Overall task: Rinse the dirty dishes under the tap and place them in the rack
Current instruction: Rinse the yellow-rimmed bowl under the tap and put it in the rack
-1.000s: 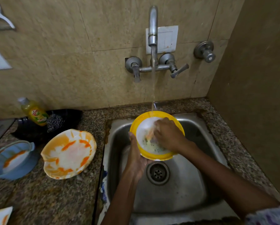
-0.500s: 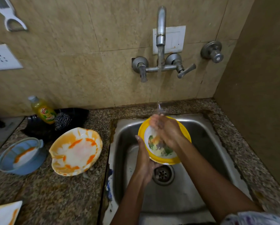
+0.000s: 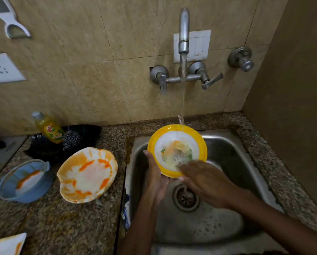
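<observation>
A yellow-rimmed white bowl (image 3: 177,150) with orange and green food smears is tilted over the steel sink (image 3: 225,155), under the water stream from the wall tap (image 3: 183,30). My left hand (image 3: 156,178) grips its lower left edge from beneath. My right hand (image 3: 207,178), blurred, lies flat with its fingers spread at the bowl's lower rim. On the counter to the left are an orange-stained shell-shaped plate (image 3: 87,174) and a blue bowl (image 3: 23,180) with an orange smear. No rack is in sight.
A yellow dish-soap bottle (image 3: 49,128) and a steel scrubber (image 3: 71,139) rest on a black tray by the wall. Another orange-stained plate corner (image 3: 6,244) shows at the bottom left. The drain (image 3: 186,197) is below my hands. A brown wall stands on the right.
My right hand has slid from the middle of the bowl down to its lower rim, uncovering the smeared inside. The water now falls on the bowl's far edge.
</observation>
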The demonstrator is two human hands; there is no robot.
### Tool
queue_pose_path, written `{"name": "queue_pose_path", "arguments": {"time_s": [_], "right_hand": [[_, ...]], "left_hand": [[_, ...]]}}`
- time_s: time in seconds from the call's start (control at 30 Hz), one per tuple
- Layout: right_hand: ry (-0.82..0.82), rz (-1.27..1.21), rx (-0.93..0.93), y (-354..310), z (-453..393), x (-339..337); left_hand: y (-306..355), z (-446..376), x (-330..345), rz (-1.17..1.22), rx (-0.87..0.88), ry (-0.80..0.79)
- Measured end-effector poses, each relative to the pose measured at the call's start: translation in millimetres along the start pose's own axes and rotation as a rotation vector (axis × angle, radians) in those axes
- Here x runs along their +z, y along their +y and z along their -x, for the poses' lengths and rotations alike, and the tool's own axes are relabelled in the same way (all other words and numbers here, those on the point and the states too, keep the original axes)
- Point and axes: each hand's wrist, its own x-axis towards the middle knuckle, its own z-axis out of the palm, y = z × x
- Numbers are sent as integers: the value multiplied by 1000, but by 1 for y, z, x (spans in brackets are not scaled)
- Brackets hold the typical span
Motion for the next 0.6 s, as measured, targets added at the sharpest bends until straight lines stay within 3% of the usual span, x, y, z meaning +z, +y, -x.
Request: {"name": "queue_pose_path", "arguments": {"time_s": [0.07, 0.13, 0.27, 0.43, 0.53, 0.6], "right_hand": [[-33, 257, 93, 17, -10, -7], [-44, 305, 166, 23, -22, -14], [-65, 199, 2, 10, -19, -22], [204, 334, -274, 11, -7, -16], [267, 313, -288, 1, -5, -23], [254, 143, -243, -5, -5, -43]], "left_hand": [[-10, 2, 8, 28, -24, -37], [-16, 3, 12, 117, -51, -75], [-9, 1, 4, 243, -88, -117], [-6, -3, -1, 234, -119, -37], [-5, -8, -2, 233, -58, 38], [-3, -11, -1, 238, -38, 20]]}}
